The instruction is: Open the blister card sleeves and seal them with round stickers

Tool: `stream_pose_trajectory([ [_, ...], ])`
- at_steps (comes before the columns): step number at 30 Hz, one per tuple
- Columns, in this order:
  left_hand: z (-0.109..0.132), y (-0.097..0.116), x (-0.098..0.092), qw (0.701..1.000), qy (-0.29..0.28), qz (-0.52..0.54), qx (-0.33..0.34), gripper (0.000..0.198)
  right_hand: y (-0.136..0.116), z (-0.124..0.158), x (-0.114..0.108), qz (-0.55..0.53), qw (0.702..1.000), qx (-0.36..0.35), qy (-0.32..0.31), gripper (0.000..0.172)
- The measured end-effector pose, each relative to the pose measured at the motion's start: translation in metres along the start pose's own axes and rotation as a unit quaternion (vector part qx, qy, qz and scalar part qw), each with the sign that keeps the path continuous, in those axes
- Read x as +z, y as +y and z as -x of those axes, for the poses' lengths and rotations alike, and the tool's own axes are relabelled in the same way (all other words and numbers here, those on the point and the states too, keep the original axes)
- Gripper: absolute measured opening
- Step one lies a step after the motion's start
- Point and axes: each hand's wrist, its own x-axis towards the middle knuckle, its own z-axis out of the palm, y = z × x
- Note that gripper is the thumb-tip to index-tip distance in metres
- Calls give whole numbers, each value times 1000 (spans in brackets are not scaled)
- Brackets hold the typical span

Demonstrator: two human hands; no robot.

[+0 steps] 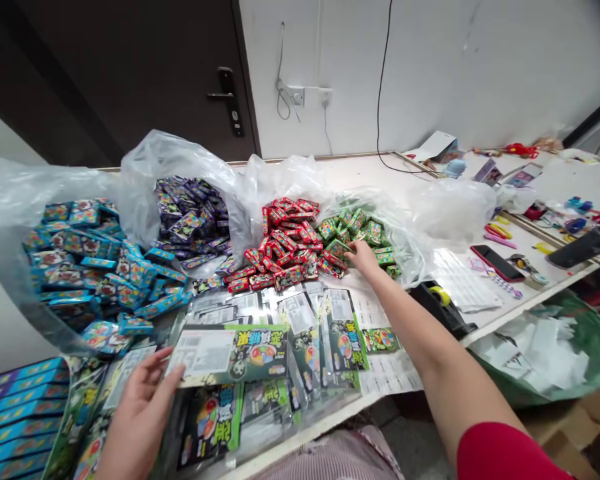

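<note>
My left hand (pixel 137 420) is low in the lower left of the frame, palm turned up, its fingers curled loosely around the left end of a green-and-black printed card (pixel 260 353) and gripping it. That card lies nearly level across the middle of the lower frame, its long axis running left to right and rising slightly toward the right, with a white label panel at the end nearest my hand. My right arm stretches from the lower right toward the center, bare below a red sleeve (pixel 505 457). My right hand (pixel 363 259) is partly open, palm down, its fingers reaching onto the edge of a heap of green packets (pixel 360 230), and I can't see it gripping any of them. Beside that heap lie red packets (pixel 285 240), then purple ones (pixel 190 220) and blue boxes (pixel 80 260), each in a clear plastic bag (pixel 195 160) or spilling from one. More printed cards (pixel 305 347) are spread under and beyond my left hand, and a stack of blue boxes (pixel 17 413) sits at the lower left. A black tape dispenser (pixel 440 300) stands just beyond my right forearm, with a phone (pixel 495 263) to its right on the white table (pixel 480 173). Below the table edge at right, a green bag (pixel 545 353) holds white paper scraps.
</note>
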Motion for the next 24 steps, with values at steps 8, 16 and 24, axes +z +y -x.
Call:
stream_pose_trajectory([
  [8,6,1,-19,913,-35,-317,256,48,6,26,-11,-160,982,9,-102,27],
  [16,10,18,40,728,-309,-459,404,81,-17,80,1,-168,950,-29,-262,28],
  [24,8,15,47,716,-336,-501,350,82,-27,84,14,-130,939,-50,-315,28],
])
